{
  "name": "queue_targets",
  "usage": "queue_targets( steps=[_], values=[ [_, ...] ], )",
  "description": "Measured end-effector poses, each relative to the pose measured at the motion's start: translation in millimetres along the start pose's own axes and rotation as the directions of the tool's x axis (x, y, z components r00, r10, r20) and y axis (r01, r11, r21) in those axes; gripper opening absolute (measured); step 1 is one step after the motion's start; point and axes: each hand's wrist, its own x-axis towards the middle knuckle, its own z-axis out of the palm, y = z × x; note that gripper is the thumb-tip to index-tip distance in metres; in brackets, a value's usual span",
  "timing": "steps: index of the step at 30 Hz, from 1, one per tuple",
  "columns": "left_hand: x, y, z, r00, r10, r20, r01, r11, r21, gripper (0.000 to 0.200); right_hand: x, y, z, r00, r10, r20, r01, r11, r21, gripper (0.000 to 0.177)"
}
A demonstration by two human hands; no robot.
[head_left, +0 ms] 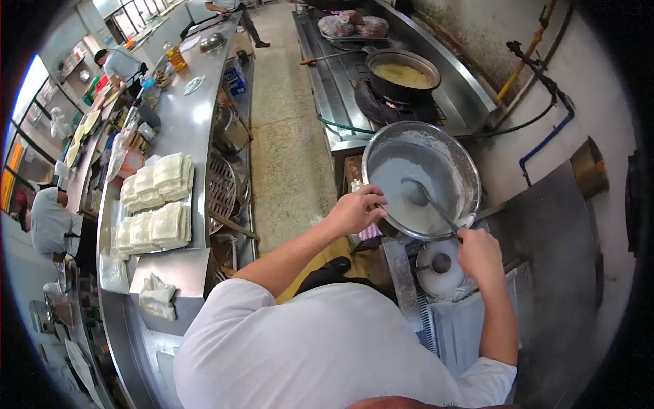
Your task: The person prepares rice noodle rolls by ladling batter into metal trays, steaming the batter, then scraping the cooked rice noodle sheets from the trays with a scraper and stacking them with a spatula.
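Note:
A large round metal bowl [470,160] stands in front of me, with thin whitish liquid inside and white residue along its inner wall. My right hand [480,253] is closed around the handle of a ladle [441,213], whose head dips into the liquid. At the bowl's left rim, my left hand [359,209] has its fingers curled over the edge and seems to grip it. Just below the bowl, near my right wrist, sits a smaller round container [438,273] with white contents and a dark round object in it.
Beyond the bowl, a wok [403,71] of yellowish liquid sits over a lit burner. Bagged food [354,26] lies on a tray behind it. Left of the aisle [283,136], a steel counter [204,88] carries stacked pale sheets [157,180] and a cloth [158,298]. Other people work farther off.

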Motion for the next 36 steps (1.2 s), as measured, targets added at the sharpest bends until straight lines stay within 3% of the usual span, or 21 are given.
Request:
queue_targets(
  steps=[3, 5, 8, 12, 17, 19, 21, 22, 24, 25, 27, 28, 29, 31, 33, 35, 36],
  values=[
    [8.7, -3.1, -8.4, 0.998, 0.024, 0.058, -0.027, 0.998, 0.048, 0.028, -11.1, -5.3, -38.0, 0.995, -0.013, 0.095, 0.017, 0.999, -0.044, 0.022],
    [18.4, -8.6, -10.0, 0.991, 0.136, -0.011, -0.133, 0.981, 0.139, 0.029, -15.3, -20.4, -53.9, 0.988, -0.078, 0.135, 0.072, 0.996, 0.046, 0.015],
    [32.9, 1.5, -21.9, 0.998, 0.054, -0.039, -0.052, 0.996, 0.073, 0.028, -8.0, -37.6, -33.3, 0.998, -0.032, 0.061, 0.024, 0.991, 0.133, 0.017],
    [54.5, 6.5, -23.1, 0.991, 0.103, -0.084, -0.111, 0.99, -0.092, 0.028, 12.9, -25.9, 5.2, 0.997, 0.068, -0.028, -0.066, 0.996, 0.065, 0.02],
    [70.1, 35.0, -12.4, 0.977, 0.089, 0.192, -0.05, 0.979, -0.199, 0.033, -5.8, -27.3, -33.1, 0.99, 0.079, 0.116, -0.08, 0.997, -0.002, 0.02],
    [73.9, 41.5, 4.8, 0.886, 0.438, 0.153, -0.41, 0.893, -0.184, 0.044, -6.7, -41.7, -42.4, 0.983, 0.064, 0.172, -0.064, 0.998, -0.002, 0.02],
    [75.7, 57.6, 15.0, 0.857, 0.44, 0.269, -0.385, 0.893, -0.234, 0.05, -3.9, -53.6, -43.9, 0.989, 0.013, 0.148, -0.037, 0.986, 0.162, 0.02],
    [80.0, 59.6, 25.0, 0.807, 0.512, 0.295, -0.482, 0.859, -0.173, 0.048, 0.2, -56.9, -39.4, 0.987, 0.035, 0.156, -0.061, 0.985, 0.162, 0.02],
    [97.2, 51.4, 40.7, 0.716, 0.633, 0.296, -0.645, 0.761, -0.069, 0.032, 10.0, -57.1, -25.7, 0.99, -0.005, -0.144, 0.056, 0.934, 0.353, 0.024],
    [111.7, 44.5, 44.3, 0.706, 0.639, 0.307, -0.648, 0.757, -0.087, 0.032, 10.0, -53.8, -26.9, 0.991, 0.016, -0.136, 0.034, 0.933, 0.359, 0.024],
    [143.7, 27.4, 46.5, 0.735, 0.632, 0.248, -0.669, 0.735, 0.109, 0.022, 8.0, -42.9, -30.3, 0.941, 0.32, -0.109, -0.121, 0.621, 0.774, 0.03],
    [160.1, 21.6, 40.0, 0.742, 0.648, 0.169, -0.669, 0.732, 0.131, 0.019, 8.3, -28.1, -9.4, 0.88, 0.439, -0.18, -0.025, 0.422, 0.906, 0.035],
    [177.4, 13.8, 31.4, 0.745, 0.661, 0.087, -0.666, 0.73, 0.156, 0.017, 6.5, -10.1, 10.9, 0.875, 0.453, -0.17, -0.039, 0.416, 0.909, 0.035],
    [211.9, -15.7, 19.4, 0.876, 0.482, 0.03, -0.471, 0.84, 0.268, 0.018, -2.3, 26.0, 57.1, 0.699, 0.714, 0.028, -0.195, 0.153, 0.969, 0.031],
    [231.4, -35.5, -0.8, 0.916, 0.384, -0.119, -0.347, 0.905, 0.247, 0.022, -16.8, 49.3, 136.2, 0.636, 0.751, 0.176, -0.353, 0.08, 0.932, 0.026],
    [242.7, -60.6, -13.7, 0.944, 0.311, -0.111, -0.285, 0.937, 0.204, 0.028, -25.8, 48.6, 191.4, 0.555, 0.752, 0.356, -0.553, 0.014, 0.833, 0.024],
    [247.6, -75.3, -14.7, 0.961, 0.261, -0.088, -0.247, 0.959, 0.138, 0.032, -29.2, 51.1, 235.1, 0.554, 0.77, 0.317, -0.585, 0.089, 0.806, 0.025]
  ],
)
